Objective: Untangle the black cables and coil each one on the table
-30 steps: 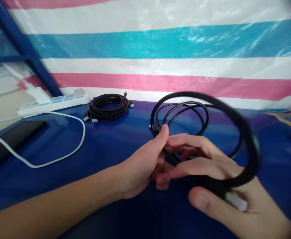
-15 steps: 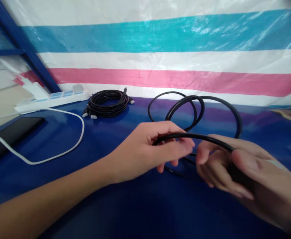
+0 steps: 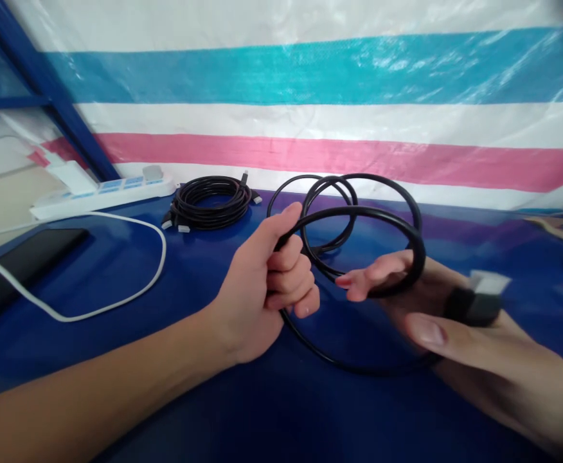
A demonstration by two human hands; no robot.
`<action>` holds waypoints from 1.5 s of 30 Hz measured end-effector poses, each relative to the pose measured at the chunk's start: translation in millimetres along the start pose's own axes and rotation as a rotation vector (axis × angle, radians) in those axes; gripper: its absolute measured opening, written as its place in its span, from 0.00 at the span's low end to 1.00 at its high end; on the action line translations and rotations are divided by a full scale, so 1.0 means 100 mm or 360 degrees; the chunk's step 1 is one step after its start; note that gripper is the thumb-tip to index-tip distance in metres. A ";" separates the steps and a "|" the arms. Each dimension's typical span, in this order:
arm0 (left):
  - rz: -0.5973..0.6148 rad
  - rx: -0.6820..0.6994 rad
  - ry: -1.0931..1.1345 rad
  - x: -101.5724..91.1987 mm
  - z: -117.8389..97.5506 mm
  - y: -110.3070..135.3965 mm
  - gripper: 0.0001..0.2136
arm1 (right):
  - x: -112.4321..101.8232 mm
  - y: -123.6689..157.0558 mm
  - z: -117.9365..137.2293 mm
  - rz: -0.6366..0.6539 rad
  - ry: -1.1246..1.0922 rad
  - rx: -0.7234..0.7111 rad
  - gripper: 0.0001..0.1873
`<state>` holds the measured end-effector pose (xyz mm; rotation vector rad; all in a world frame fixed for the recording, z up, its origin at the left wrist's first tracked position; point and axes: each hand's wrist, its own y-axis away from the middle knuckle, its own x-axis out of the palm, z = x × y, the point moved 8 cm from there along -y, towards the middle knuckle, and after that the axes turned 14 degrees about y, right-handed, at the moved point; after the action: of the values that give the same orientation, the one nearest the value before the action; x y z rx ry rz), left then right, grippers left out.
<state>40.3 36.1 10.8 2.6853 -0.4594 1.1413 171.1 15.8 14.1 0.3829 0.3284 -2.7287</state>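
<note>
My left hand [image 3: 267,283] is closed in a fist around a thick black cable [image 3: 373,213], thumb pressed along the top. From there the cable arches over to my right hand [image 3: 493,350], passing across its curled fingers. A black plug with a white cap [image 3: 479,299] lies along the right palm, blurred by motion. The right thumb is apart from the fingers, so the hold looks loose. More loops of this cable rest on the blue table [image 3: 339,418] behind and between the hands.
A coiled black cable [image 3: 211,204] with several white-capped plugs lies at the back. Left of it are a white power strip [image 3: 108,196], a looping white cord [image 3: 159,273] and a flat black device [image 3: 31,267]. A striped plastic sheet [image 3: 310,74] hangs behind the table.
My left hand has turned and closed into a fist on the cable. My right hand has rolled over and loosened, showing the plug. The cable between them now bows into a taller loop.
</note>
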 end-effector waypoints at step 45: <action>-0.0176 0.0620 -0.1268 -0.15 -0.56 -0.04 0.09 | -0.38 0.00 -0.30 -0.0199 -0.0483 0.0417 0.23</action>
<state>-5.4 59.0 38.3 3.3860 -0.1880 0.0760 211.8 35.8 -2.6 0.0101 -0.0907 -2.9034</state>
